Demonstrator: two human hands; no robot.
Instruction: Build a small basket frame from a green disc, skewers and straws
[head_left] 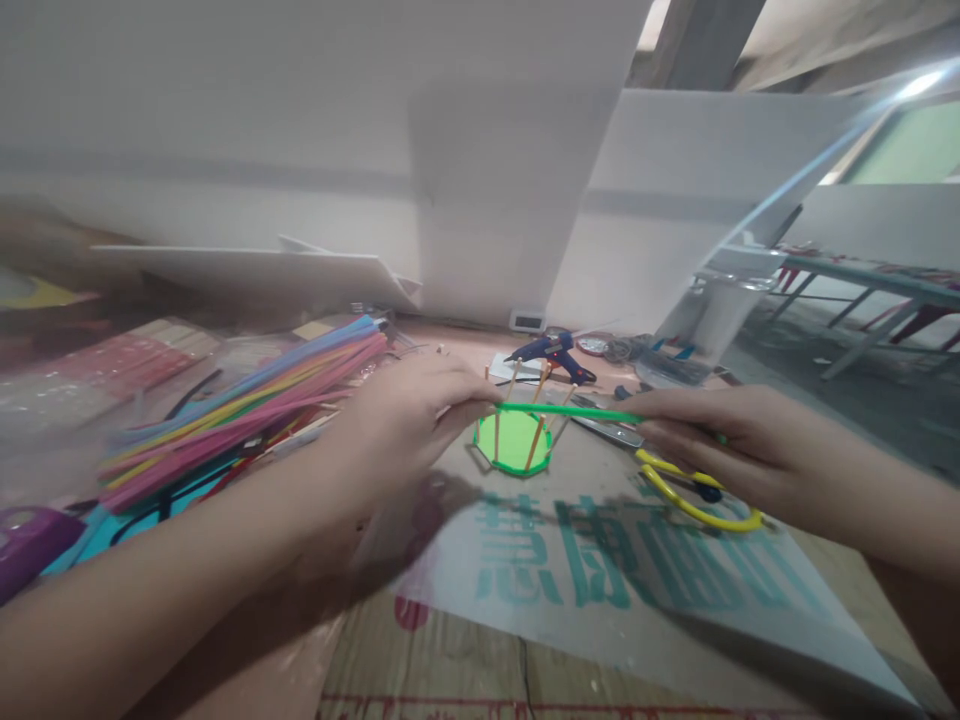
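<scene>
A green pipe cleaner (pixel 566 410) is stretched level between my two hands. My left hand (pixel 420 410) pinches its left end, and my right hand (pixel 705 430) pinches it on the right, with fingers closed. Just behind and below the strip stands a small round piece with a light green base (pixel 514 442), edged in brighter green, with several thin wooden sticks rising from its rim. Yellow-handled scissors (pixel 697 500) lie beneath my right hand. A translucent sheet with teal characters (pixel 517 560) lies under the work.
A blue glue gun (pixel 544 348) rests behind the round piece. Bundled coloured pipe cleaners (pixel 247 400) lie at left, near a purple object (pixel 37 545). A clear container (pixel 727 300) stands at back right. White boards (pixel 285 280) stand behind.
</scene>
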